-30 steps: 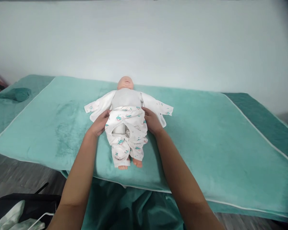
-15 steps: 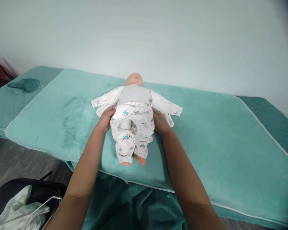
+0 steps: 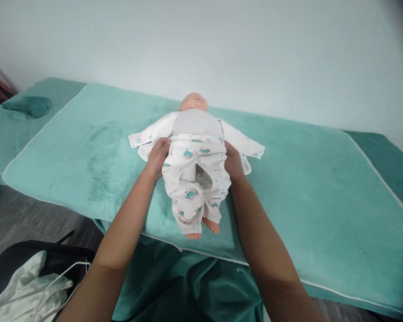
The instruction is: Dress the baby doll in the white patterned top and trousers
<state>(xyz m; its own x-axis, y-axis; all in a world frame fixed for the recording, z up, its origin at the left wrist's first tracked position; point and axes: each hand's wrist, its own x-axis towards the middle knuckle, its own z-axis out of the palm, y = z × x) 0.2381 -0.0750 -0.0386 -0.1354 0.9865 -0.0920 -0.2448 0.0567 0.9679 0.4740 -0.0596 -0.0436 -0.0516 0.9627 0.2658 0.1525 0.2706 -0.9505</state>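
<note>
A baby doll (image 3: 193, 102) lies on its back on the green padded bed, its head toward the wall. White patterned pants (image 3: 181, 156) with an open crotch cover its legs, and its bare feet stick out of the cuffs. An open white jacket (image 3: 243, 137) spreads out under the doll, sleeves to both sides. My left hand (image 3: 159, 154) is closed on the pants' waistband at the doll's left-of-picture hip. At the opposite hip, my right hand (image 3: 233, 161) grips the waistband too, its fingertips partly hidden behind the fabric.
The green bed cover (image 3: 298, 192) stretches to both sides and has a face hole (image 3: 28, 106) at the left end. A white wall (image 3: 201, 49) stands behind. At the lower left, a black chair (image 3: 23, 250) holds crumpled pale cloth (image 3: 27, 288) and a white hanger.
The waistband sits slightly higher on the doll, with both hands still at it. The doll's hips and legs look raised and shifted a little to the right; the camera view has moved slightly too.
</note>
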